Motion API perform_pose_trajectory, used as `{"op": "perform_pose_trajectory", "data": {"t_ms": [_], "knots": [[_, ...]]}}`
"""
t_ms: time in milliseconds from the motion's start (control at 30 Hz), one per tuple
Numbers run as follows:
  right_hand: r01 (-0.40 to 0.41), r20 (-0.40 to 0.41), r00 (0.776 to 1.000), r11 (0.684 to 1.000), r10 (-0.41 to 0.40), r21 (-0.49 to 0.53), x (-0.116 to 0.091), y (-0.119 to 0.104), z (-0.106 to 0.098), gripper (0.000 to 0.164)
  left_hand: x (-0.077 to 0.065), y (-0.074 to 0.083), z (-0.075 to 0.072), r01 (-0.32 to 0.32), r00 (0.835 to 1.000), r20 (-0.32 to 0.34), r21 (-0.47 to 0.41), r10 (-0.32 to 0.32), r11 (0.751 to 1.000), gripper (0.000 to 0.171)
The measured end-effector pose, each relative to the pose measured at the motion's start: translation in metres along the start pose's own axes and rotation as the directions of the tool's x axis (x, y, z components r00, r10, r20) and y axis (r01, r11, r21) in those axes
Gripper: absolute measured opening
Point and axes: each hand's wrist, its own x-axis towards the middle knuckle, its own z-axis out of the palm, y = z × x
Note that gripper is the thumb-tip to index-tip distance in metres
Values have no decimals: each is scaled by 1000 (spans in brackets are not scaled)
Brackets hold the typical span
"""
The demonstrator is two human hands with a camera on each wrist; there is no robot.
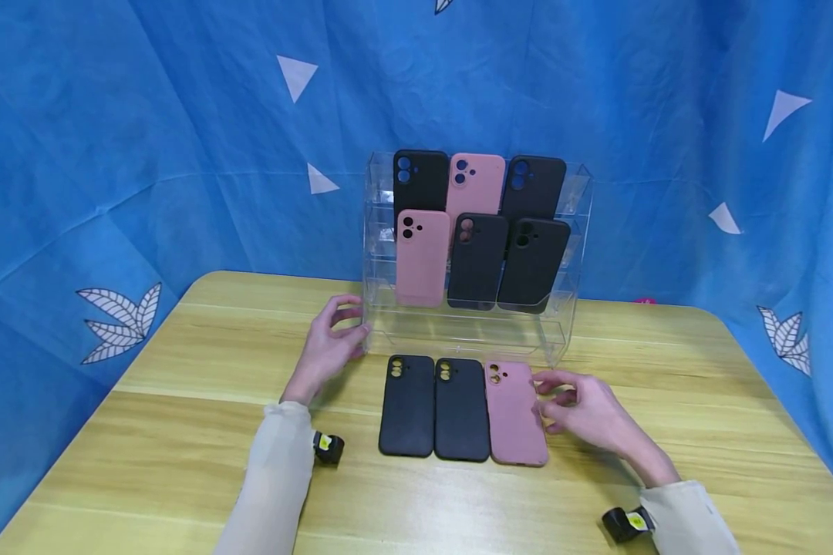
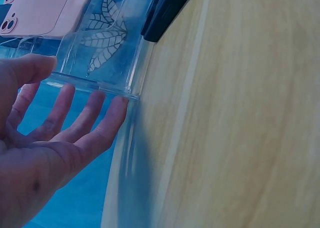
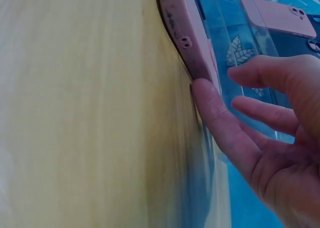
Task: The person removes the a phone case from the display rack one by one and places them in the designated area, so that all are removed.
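Three phone cases lie side by side on the table: a black one (image 1: 406, 408), another black one (image 1: 461, 412) and a pink one (image 1: 517, 420). My right hand (image 1: 586, 408) is at the pink case's right edge; in the right wrist view the thumb tip meets that case's side (image 3: 186, 33), and the other fingers are spread apart. Beside the lower left side of a clear acrylic stand (image 1: 472, 327) is my left hand (image 1: 329, 347). Its fingertips (image 2: 119, 104) reach the stand's edge in the left wrist view, without wrapping round it.
Upright in the stand are two rows of phone cases, including a pink front one (image 1: 422, 258) and a black front one (image 1: 477, 262). A blue patterned cloth (image 1: 201, 116) hangs behind the wooden table (image 1: 201, 370). Each wrist wears a small black camera (image 1: 329, 449).
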Motion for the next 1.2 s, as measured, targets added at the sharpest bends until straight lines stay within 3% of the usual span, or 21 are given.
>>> {"op": "perform_pose_trajectory", "data": {"t_ms": [400, 700, 800, 1000, 1200], "knots": [[104, -89, 990, 991, -111, -85, 2, -11, -11, 38, 0, 1, 0, -4, 1000, 0, 15, 4, 1000, 43], [231, -217, 946, 971, -239, -63, 5, -24, -21, 37, 0, 0, 0, 2, 1000, -2, 20, -2, 1000, 43], [270, -286, 917, 960, -279, -69, 9, -27, -24, 36, 0, 0, 0, -1, 1000, -1, 12, 1, 1000, 44], [362, -424, 829, 928, -365, -92, 17, -34, -30, 40, 1, -1, -1, -8, 1000, 3, -6, 8, 1000, 46], [409, -504, 771, 909, -390, -78, 28, -42, -39, 47, 1, 0, -1, -5, 1000, 3, -15, 5, 1000, 46]]}}
